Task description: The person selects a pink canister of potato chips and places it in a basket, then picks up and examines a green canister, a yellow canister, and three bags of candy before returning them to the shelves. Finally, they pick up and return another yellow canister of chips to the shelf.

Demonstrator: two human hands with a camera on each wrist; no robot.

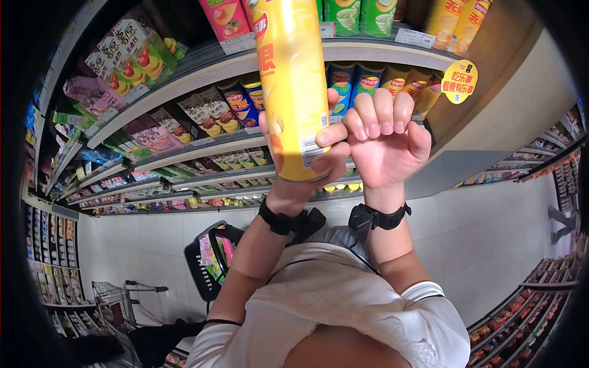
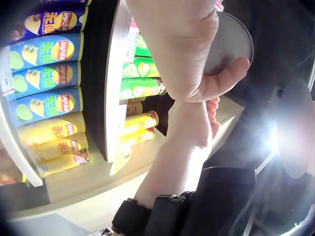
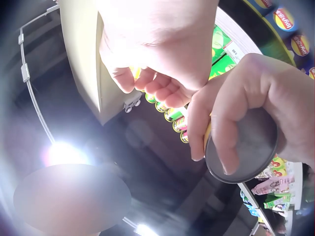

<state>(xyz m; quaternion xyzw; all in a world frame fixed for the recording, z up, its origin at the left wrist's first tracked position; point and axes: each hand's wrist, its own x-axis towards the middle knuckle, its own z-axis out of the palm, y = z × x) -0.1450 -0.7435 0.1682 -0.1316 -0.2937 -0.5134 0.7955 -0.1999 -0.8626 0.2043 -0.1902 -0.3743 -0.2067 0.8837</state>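
Note:
My left hand (image 1: pixel 329 158) grips a tall yellow chip canister (image 1: pixel 293 80) near its lower end, with fingers wrapped round the side. The barcode label (image 1: pixel 311 150) faces me, and the canister's grey bottom (image 3: pixel 246 147) shows in the right wrist view. My right hand (image 1: pixel 386 138) is raised beside it, palm facing me and fingers loosely bent, holding nothing. Its little finger is right at the left hand's fingertip. In the left wrist view, the left thumb (image 2: pixel 229 78) lies along the canister's bottom rim.
Shelves ahead hold blue canisters (image 1: pixel 368 80), green canisters (image 1: pixel 377 15) and several snack packs (image 1: pixel 211 113). A round yellow sign (image 1: pixel 459 81) hangs from the shelf edge at the right. Down to the left are a black basket (image 1: pixel 199 264) with colourful packs and a wire cart (image 1: pixel 115 300).

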